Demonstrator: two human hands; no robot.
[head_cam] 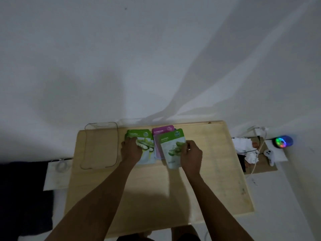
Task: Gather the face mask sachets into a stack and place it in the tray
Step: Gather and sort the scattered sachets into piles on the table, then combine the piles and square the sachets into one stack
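On the light wooden table (217,171), a green cucumber sachet (145,141) lies on top of other sachets, and my left hand (131,151) grips its left side. A second green sachet (171,148) is tilted over a purple pomegranate sachet (161,132), with more sachets under them. My right hand (191,156) pinches the right edge of this green sachet. The clear plastic tray (86,146) stands to the left of my left hand, with nothing visible in it.
White wall rises behind the table. To the right lie crumpled white paper (250,157), a white cable (260,148), a white controller (269,156) and a glowing multicoloured gadget (283,141). Dark cloth (24,193) and a white sheet (55,176) sit at the left.
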